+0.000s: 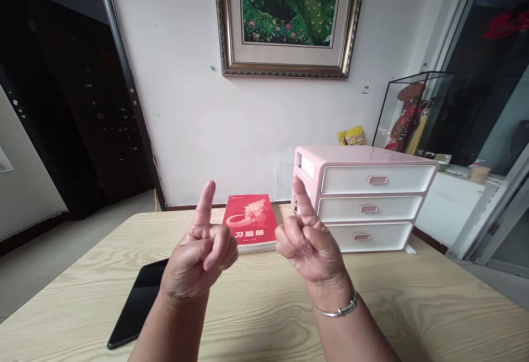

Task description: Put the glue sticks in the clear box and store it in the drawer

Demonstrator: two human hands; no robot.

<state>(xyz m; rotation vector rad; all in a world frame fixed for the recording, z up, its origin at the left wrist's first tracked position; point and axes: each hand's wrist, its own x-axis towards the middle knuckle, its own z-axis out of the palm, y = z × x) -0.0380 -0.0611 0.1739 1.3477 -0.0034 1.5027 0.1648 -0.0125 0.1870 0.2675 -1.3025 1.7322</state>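
Red booklet (pixel 249 221) at twelve o'clock was seen between left hand (pixel 197 257) and right hand (pixel 309 243), index fingers raised, others clenched empty.

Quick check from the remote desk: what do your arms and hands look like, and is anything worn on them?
Your left hand and right hand are bare, without gloves. No sleeves show on the forearms. A thin silver bracelet circles the right wrist. No cables or markings are visible.
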